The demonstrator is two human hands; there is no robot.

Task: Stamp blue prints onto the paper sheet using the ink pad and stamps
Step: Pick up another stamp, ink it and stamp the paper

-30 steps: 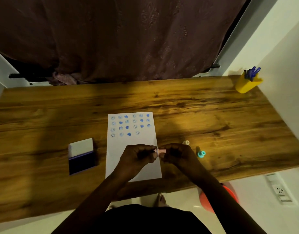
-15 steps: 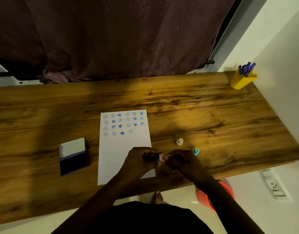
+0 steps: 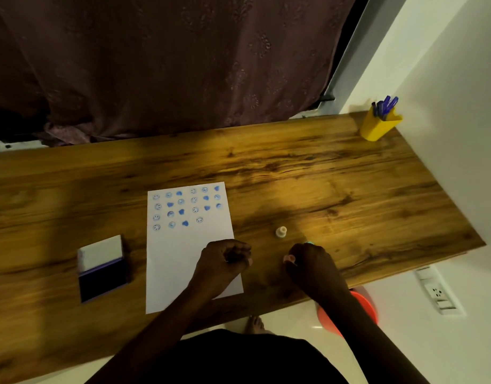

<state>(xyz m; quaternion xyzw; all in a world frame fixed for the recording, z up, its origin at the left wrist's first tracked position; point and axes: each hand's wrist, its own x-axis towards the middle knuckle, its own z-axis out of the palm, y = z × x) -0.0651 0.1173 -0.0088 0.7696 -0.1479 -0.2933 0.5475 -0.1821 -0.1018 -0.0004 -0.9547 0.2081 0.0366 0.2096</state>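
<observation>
The white paper sheet (image 3: 183,253) lies on the wooden desk (image 3: 335,189), with rows of blue smiley and heart prints across its top part. The ink pad (image 3: 103,281) sits open to the left of the sheet, white lid folded back. My left hand (image 3: 225,260) is curled into a fist over the sheet's lower right; nothing shows in it. My right hand (image 3: 312,266) rests on the desk right of the sheet and pinches a small pink stamp (image 3: 290,258). A cream stamp (image 3: 281,231) stands just beyond it. A teal stamp (image 3: 310,242) peeks out behind my right knuckles.
A yellow pen holder (image 3: 378,127) with blue pens stands at the far right corner against the white wall. A dark curtain hangs behind the desk. Below the near edge are an orange stool (image 3: 363,303) and a wall socket (image 3: 438,292).
My hands, joined on the pink stamp over the sheet's right edge, have pulled apart. The right hand carried the pink stamp rightwards; the left stayed over the paper. The view shifted slightly.
</observation>
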